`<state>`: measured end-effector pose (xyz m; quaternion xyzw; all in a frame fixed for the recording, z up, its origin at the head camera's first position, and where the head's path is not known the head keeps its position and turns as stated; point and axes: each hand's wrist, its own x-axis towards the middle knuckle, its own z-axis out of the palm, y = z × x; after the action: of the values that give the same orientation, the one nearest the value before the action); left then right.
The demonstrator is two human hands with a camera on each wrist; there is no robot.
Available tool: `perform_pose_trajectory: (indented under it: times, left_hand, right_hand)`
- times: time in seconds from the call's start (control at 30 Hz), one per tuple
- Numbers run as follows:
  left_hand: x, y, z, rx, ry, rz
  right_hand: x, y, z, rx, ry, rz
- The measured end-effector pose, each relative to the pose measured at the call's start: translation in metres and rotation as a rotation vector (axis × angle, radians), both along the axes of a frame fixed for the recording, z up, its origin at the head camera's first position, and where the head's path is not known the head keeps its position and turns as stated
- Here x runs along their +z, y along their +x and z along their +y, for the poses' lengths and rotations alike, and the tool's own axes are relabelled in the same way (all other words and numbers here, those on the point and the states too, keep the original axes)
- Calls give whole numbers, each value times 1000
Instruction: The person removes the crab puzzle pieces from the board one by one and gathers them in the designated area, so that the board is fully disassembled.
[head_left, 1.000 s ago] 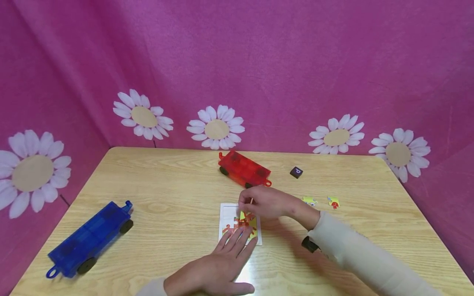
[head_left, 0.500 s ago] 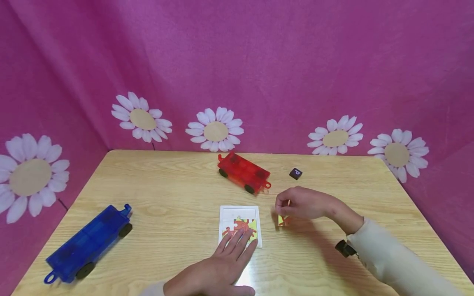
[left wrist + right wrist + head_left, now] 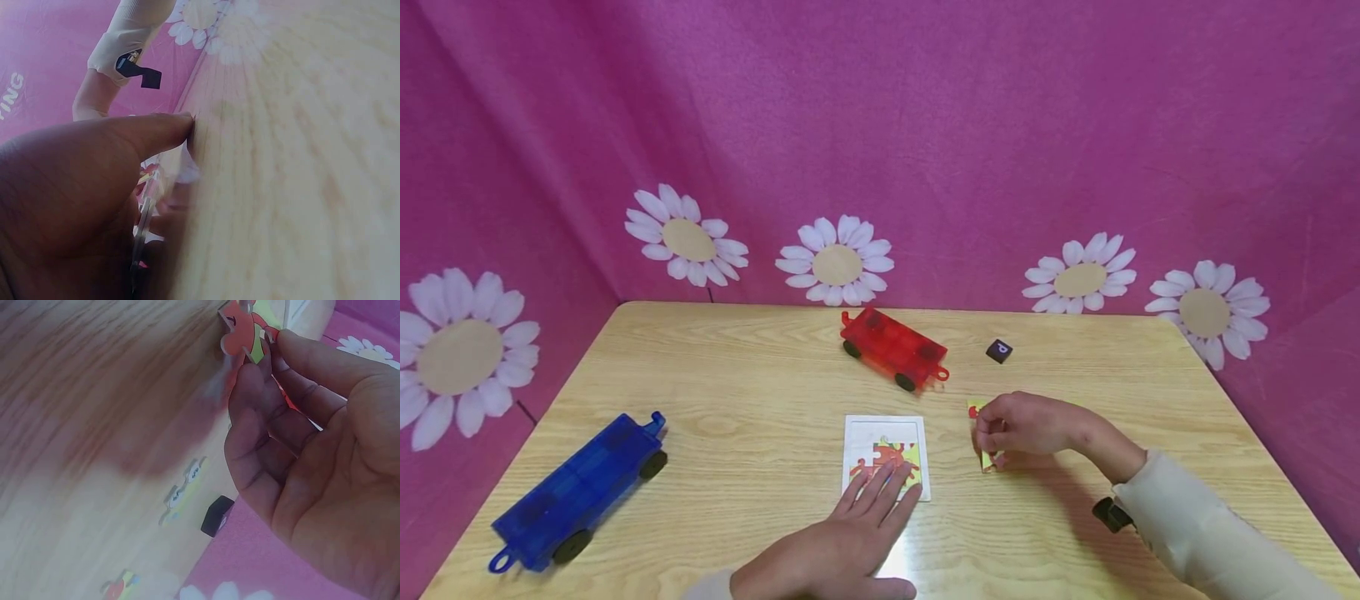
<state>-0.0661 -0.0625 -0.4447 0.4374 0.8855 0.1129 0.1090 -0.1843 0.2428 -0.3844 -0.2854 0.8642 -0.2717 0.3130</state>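
A small white-framed jigsaw puzzle [image 3: 923, 458] lies on the table, partly filled with red and yellow pieces. My left hand [image 3: 842, 542] rests over its lower part, fingers spread and hiding some of the picture. To the right of the frame, my right hand [image 3: 1030, 425] pinches a red-and-yellow puzzle piece [image 3: 240, 331] between thumb and fingers. In the head view, the lower end of that puzzle piece [image 3: 988, 462] shows below the fingertips. Another yellow-and-red piece [image 3: 974, 407] shows just beyond the fingers, partly covered by them.
Loose puzzle pieces [image 3: 181, 490] lie beyond the right hand, hidden from the head view. A red toy car base [image 3: 895, 346] stands behind the puzzle, beside a black tile [image 3: 999, 351]. At the left is a blue toy car base [image 3: 580, 492]. A pink flowered curtain [image 3: 955, 150] hangs behind the table.
My right hand lifted a piece away from the puzzle frame and carried it to the right, where its angle has turned. My left hand stays on the puzzle.
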Motion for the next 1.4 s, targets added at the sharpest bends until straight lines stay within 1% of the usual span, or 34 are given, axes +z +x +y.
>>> perform_pose_trajectory:
  times: [0.17,0.5,0.63,0.77,0.9,1.17,1.4]
  left_hand:
    - [0,0,0,5,4,-16]
    - [2,-1,0,7,-1,-56]
    - [1,-1,0,9,-4,-44]
    - [0,0,0,8,-4,-9]
    - [0,1,0,4,-5,12]
    - [0,0,1,4,-11,12]
    - [1,0,0,8,-3,-17]
  right_hand:
    - [-2,-1,0,15,25,49]
    - [-5,-1,1,20,30,45]
    - [-5,-1,1,18,35,52]
    - [-6,-2,0,13,39,56]
    - [-7,-1,0,-2,52,51]
    - [-7,-1,-1,-12,63,57]
    - [-7,-2,-1,1,45,67]
